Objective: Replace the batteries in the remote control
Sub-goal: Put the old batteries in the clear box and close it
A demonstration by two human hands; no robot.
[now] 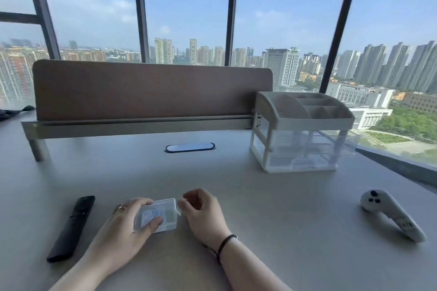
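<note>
Remote control (72, 228) lies flat on the grey tabletop (272, 208), long and black, off to the left and untouched, just beside the left hand (128, 227). That left hand is wrapped over a small clear plastic box (160, 214) with a white label inside; its fingers (142, 202) curl across the far edge and the thumb presses on the lid, a ring showing on one finger. What the box holds is too blurred to tell. The right hand (203, 214) sits at the box's right end, fingers (189, 197) curled in narrow, fingertips right at the box's latch edge; whether they actually pinch it, I cannot tell. A dark band (224, 243) circles the right wrist. Far right, well apart from the hands, rests a white handheld controller (390, 215). Further back stand a clear drawer organiser (302, 134) and a brown desk divider (151, 90), with tall windows behind them.
</note>
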